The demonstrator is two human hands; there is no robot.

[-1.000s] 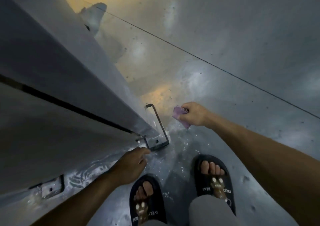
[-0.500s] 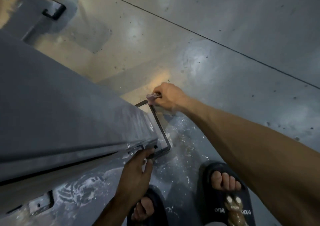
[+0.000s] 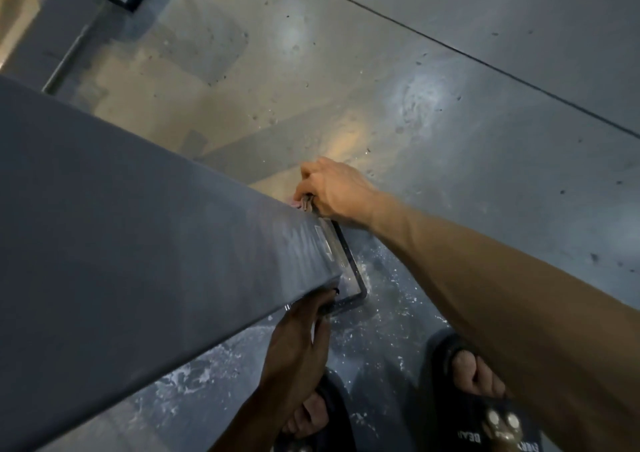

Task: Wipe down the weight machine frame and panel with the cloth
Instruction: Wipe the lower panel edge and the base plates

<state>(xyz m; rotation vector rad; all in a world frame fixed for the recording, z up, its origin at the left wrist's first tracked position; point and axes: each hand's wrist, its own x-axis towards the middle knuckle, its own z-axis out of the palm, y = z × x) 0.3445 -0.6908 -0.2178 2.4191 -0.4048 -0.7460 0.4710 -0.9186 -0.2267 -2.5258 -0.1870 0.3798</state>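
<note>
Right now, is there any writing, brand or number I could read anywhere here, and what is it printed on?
"BEA": upside down, on the strap of the right slipper; its last letter is hidden by the ornament.
"EVER": upside down, on the same strap, cut off at the picture's edge.
Left slipper: no print in view.
Grey panel: a pale patch near its corner, no text readable.
Floor and black base bracket: no text.

Grey concrete floor [image 3: 450, 140], glossy, pitted with small dark specks. One thin dark seam [image 3: 485, 60] runs diagonally across the upper right. White wet splatter [image 3: 391, 299] speckles the floor near the feet. Two black slippers: right slipper [image 3: 512, 431] carries pale printed lettering and a bear motif; left slipper [image 3: 332, 406] is partly hidden, toes showing.
</note>
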